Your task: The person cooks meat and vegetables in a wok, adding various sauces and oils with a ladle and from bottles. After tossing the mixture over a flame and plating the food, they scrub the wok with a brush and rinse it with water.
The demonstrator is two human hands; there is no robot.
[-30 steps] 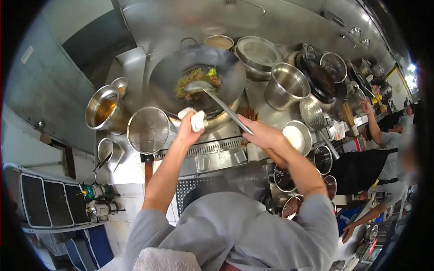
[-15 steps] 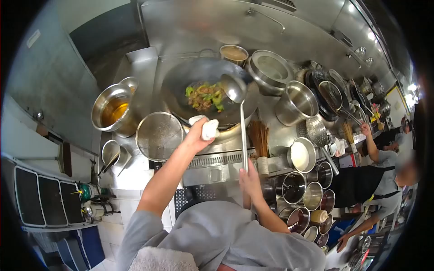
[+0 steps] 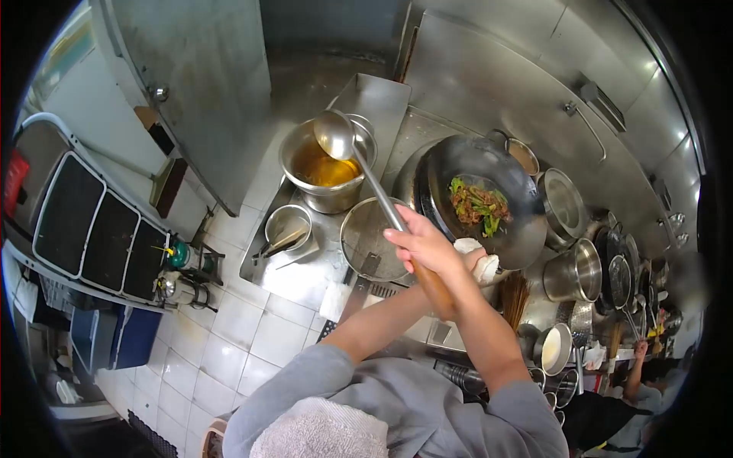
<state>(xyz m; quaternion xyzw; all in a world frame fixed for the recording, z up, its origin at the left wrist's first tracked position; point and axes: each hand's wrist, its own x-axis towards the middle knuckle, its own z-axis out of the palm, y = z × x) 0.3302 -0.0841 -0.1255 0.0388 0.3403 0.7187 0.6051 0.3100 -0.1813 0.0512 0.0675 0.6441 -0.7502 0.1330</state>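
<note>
Ladle [image 3: 336, 136] reaching out over the oil pot [image 3: 324, 164], bowl just above the amber liquid at the far rim, long handle running back to the right hand [image 3: 421, 246]. Right fingers [image 3: 403, 235] wrapped snugly round the shaft where metal meets wooden grip, thumb on top. Left hand [image 3: 477, 263] mostly hidden behind the right forearm, apparently closed on a white folded cloth [image 3: 482, 267] at the near rim of the wok [image 3: 482, 200]; exact finger spread not readable. Wok to the right of the fingers, holding a stir-fry [image 3: 478, 204] of green pepper and brown meat strips. Round strainer [image 3: 374, 238] directly beyond the right knuckles, between oil pot and wok; small sauce container [image 3: 286, 227] with a spoon to the left of it.

Judged from this: dipping for oil. Best done by lowering only the front lip of the ladle, taking a shallow scoop, then keeping the bowl level on the swing back across the strainer to avoid drips on the steel top. Firm hold on the cloth advised to keep the wok steady meanwhile; tilting likely to slide food toward the low edge.
</note>
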